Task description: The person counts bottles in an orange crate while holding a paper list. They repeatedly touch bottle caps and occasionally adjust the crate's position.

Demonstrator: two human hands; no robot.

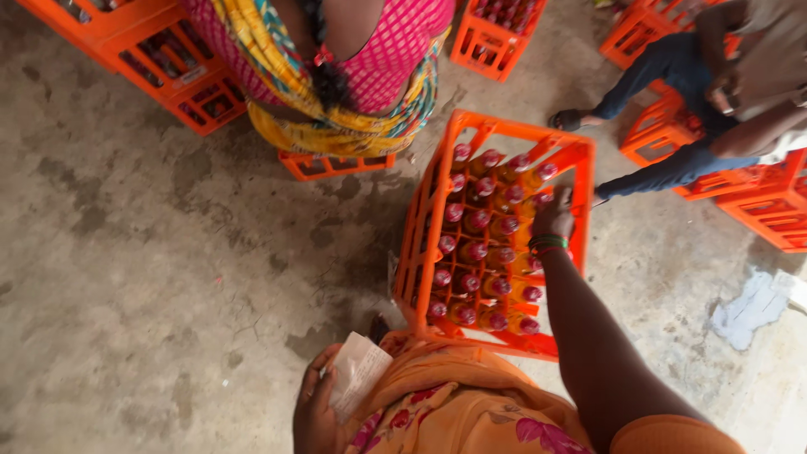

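Your right hand (553, 217) reaches down into the orange crate (439, 181) in front of you, fingers curled over the top of a capped bottle (543, 199) near the crate's far right side; whether you actually grip it, you cannot tell from this angle. Green and red bangles (548, 244) sit on that wrist. Your left hand (318, 408) stays low by your hip, well apart from the crate, closed on a folded white paper (360, 372).

The crate stands on the stained concrete floor (151, 277), just beyond your orange flowered wrap (454, 412). It is packed with rows of bottles (475, 252) of orange-yellow drink, all with dark red caps, standing upright in their cells.

Across the crate a person in a pink top with a yellow patterned cloth (336, 67) bends over a low orange crate (332, 164). To the right another person in dark blue trousers (672, 67) sits among more orange crates (769, 202). Further crates (160, 59) with bottles stand at the upper left, and one more (494, 38) at the top centre. A pale crumpled rag (752, 307) lies on the floor at your right
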